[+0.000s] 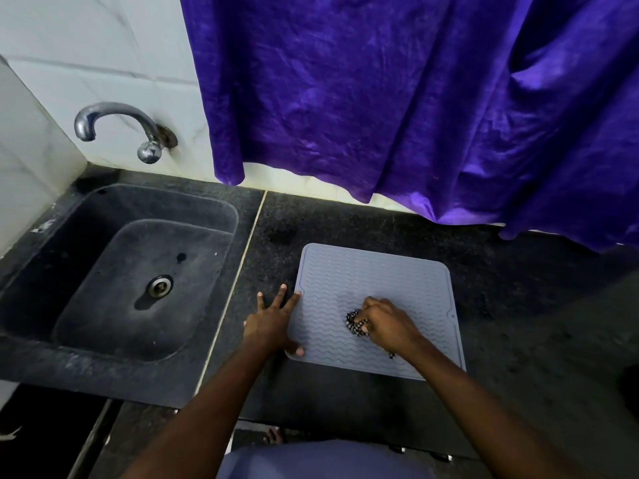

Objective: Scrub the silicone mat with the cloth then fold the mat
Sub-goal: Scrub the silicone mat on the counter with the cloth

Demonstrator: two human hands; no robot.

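The silicone mat (377, 305) lies flat on the dark stone counter (518, 305), just right of the seam that divides the counter from the sink (114, 271), its wavy ribbed face up and all four corners down — nothing of it is folded yet. The step in hand is the scrubbing: a bunched checked cloth (356, 323) is pressed against the middle of the mat, a little toward the near edge. The right hand (387, 323) is closed around that cloth, fingers curled over it and knuckles up, so only a dark-and-white wad shows at the fingertips and a scrap shows under the wrist. The left hand (273, 321) is spread flat, holding nothing; its palm sits on the counter at the mat's left edge, with one fingertip on the upper part of that edge and the thumb on the near left corner, pinning the mat. The far half of the mat probably needs the cloth next, with the left hand kept down so the sheet does not slide. Folding comes afterwards — likely once the cloth is set aside.
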